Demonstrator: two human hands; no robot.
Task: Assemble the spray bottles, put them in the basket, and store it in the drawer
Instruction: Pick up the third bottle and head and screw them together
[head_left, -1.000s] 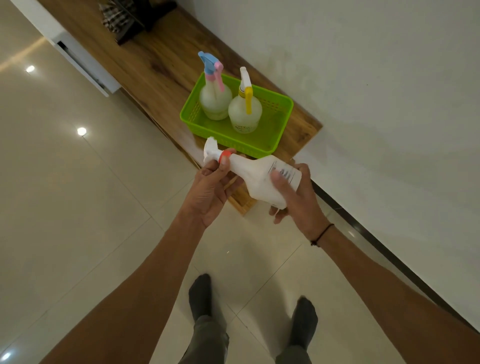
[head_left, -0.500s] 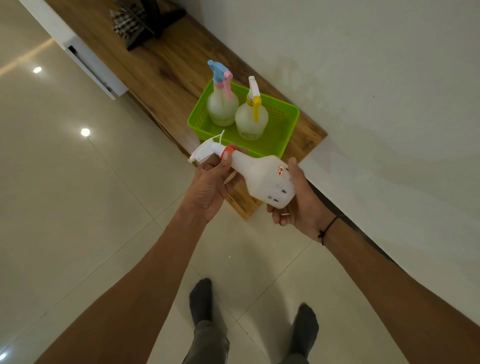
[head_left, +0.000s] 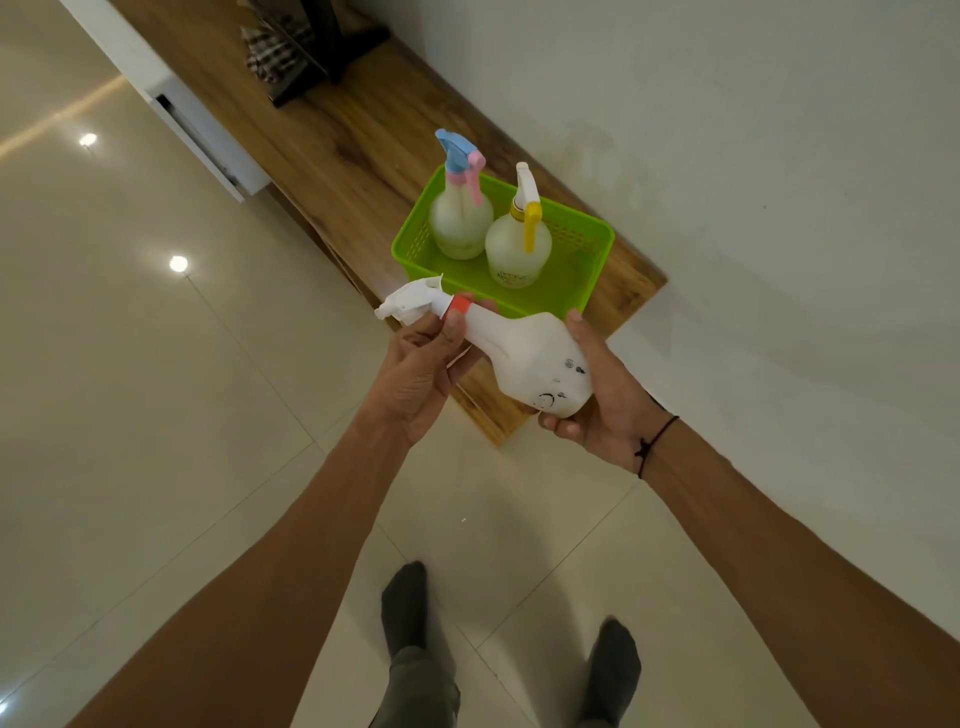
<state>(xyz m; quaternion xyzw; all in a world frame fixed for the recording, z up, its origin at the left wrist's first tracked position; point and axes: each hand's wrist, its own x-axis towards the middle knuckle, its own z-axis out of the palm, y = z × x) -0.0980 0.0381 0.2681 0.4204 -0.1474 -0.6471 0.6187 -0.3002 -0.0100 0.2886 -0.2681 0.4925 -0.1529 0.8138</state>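
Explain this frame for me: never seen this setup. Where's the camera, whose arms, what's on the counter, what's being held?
There is no robot: a person wears one wide-angle camera on the head, looking down at their own arms and socked feet on the tiled floor. The left hand grips the neck and red collar of a white spray bottle, held tilted in the air, while the right hand cups its base. On the wooden cabinet top sits a green basket holding two upright bottles: a spray bottle with a blue and pink head and a spray bottle with a yellow trigger. A white drawer stands open at the left.
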